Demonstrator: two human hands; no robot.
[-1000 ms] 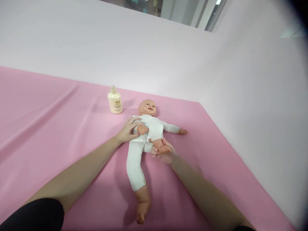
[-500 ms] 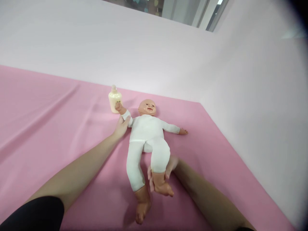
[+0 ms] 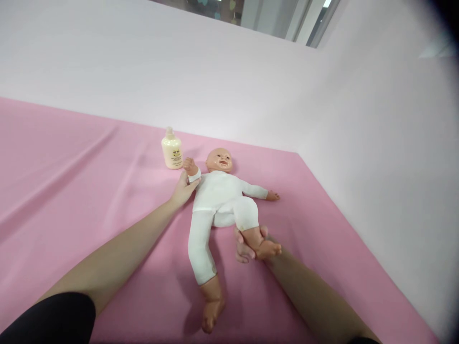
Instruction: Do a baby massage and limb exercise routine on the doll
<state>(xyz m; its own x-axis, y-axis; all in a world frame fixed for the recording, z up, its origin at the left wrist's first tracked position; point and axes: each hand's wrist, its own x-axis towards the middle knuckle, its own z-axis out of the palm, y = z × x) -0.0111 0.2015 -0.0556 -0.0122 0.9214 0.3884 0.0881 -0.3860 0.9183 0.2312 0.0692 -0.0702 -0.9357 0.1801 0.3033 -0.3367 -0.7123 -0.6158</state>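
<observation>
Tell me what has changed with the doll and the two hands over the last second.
The left hand left the doll's chest, took its arm near the wrist and raised it beside the head. The right hand kept its grip on the ankle, stretched that leg out toward the camera, then bent it up again and outward. The bottle, the doll's other arm and leg and the pink sheet stayed put.
</observation>
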